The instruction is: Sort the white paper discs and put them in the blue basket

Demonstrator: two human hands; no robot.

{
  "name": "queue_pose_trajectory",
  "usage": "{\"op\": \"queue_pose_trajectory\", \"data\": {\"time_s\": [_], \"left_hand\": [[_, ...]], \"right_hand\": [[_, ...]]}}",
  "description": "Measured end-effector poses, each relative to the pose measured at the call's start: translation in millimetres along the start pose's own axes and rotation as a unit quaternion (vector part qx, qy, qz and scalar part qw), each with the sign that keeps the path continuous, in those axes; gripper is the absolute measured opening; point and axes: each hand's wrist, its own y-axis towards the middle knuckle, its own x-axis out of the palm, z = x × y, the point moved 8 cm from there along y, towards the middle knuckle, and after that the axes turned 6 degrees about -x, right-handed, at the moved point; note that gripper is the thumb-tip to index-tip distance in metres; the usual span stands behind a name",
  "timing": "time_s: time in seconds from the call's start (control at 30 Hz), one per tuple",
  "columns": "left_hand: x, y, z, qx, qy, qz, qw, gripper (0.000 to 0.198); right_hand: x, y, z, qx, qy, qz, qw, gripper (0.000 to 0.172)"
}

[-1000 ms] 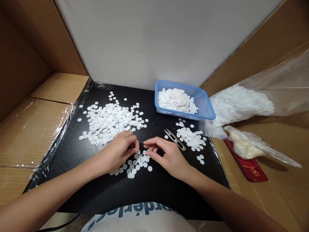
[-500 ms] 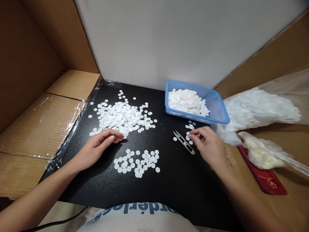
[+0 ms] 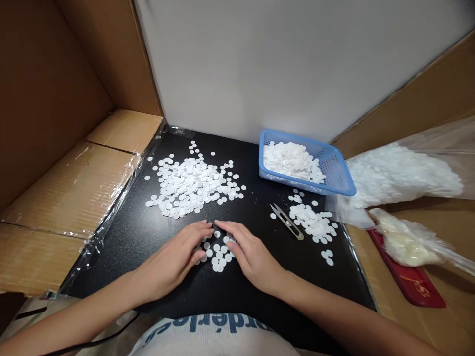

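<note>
Small white discs [image 3: 218,257] lie on the black table between my two hands, near its front. My left hand [image 3: 174,254] rests curved at their left side, thumb apart from the fingers. From the right, my right hand [image 3: 254,254] curves around them with its thumb spread, touching the outer discs. Neither hand grips anything that shows. Some discs are partly hidden under the fingers. Beyond the hands is a large heap of white discs [image 3: 189,183]. A smaller pile of discs [image 3: 313,222] lies on the right, beside metal thread snips [image 3: 287,222].
A blue basket [image 3: 308,187] holding white discs stands at the back right. Past it lie a clear bag of white pieces [image 3: 404,173], a bag with yellowish contents [image 3: 408,242] and a red object [image 3: 423,289]. Cardboard [image 3: 74,183] borders the left side.
My right hand has moved left from the discs by the snips, uncovering that pile. My left hand has come away from the large heap, towards me. Both now flank the front discs.
</note>
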Motion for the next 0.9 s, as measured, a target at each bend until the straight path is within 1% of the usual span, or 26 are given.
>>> {"op": "queue_pose_trajectory", "data": {"time_s": [0.1,0.17,0.2,0.27,0.33,0.37,0.4,0.47,0.53,0.6,0.77,0.83,0.9], "left_hand": [[12.1,-6.9,9.7,0.036,0.013,-0.016,0.999,0.044],[12.4,-9.2,11.6,0.043,-0.005,-0.018,0.999,0.045],[8.4,-8.9,9.8,0.037,-0.021,-0.006,0.999,0.043],[-6.7,-6.2,0.1,0.0,-0.061,0.044,0.997,0.037],[-26.1,-4.9,-16.7,-0.064,-0.094,0.114,0.987,0.031],[-33.4,-5.3,-24.1,-0.09,-0.105,0.136,0.981,0.03],[-39.7,-6.5,-30.5,-0.111,-0.117,0.155,0.975,0.029],[-46.2,-9.7,-38.1,-0.134,-0.142,0.166,0.966,0.028],[-46.3,-12.4,-39.7,-0.137,-0.159,0.155,0.965,0.027],[-43.1,-13.6,-37.7,-0.128,-0.157,0.134,0.97,0.027],[-35.7,-10.3,-26.9,-0.088,-0.105,0.1,0.986,0.028],[-32.2,-8.2,-19.8,-0.065,-0.087,0.083,0.991,0.028],[-25.9,-6.4,-11.8,-0.036,-0.074,0.052,0.995,0.03]], "right_hand": [[11.1,-3.5,-10.1,-0.005,0.029,-0.022,0.999,0.046],[11.7,-4.6,-12.9,-0.005,0.037,-0.025,0.999,0.046],[9.0,-3.9,-12.7,-0.008,0.034,-0.019,0.999,0.044],[-1.6,0.1,-9.1,-0.015,0.017,0.008,1.0,0.039],[-14.2,4.7,-0.6,-0.01,0.0,0.041,0.999,0.034],[-19.0,6.3,4.9,-0.001,-0.001,0.052,0.999,0.032],[-21.6,7.1,10.4,0.011,0.002,0.054,0.998,0.031],[-21.2,6.1,17.6,0.031,0.021,0.04,0.999,0.031],[-15.7,2.1,17.3,0.035,0.04,0.012,0.999,0.032],[-9.2,-3.5,11.3,0.029,0.05,-0.012,0.998,0.034],[4.5,-13.9,-3.4,0.032,0.08,-0.062,0.994,0.036],[3.4,-10.4,-2.0,0.028,0.072,-0.058,0.995,0.036],[-3.2,0.8,4.9,0.014,0.032,-0.029,0.999,0.036]]}}
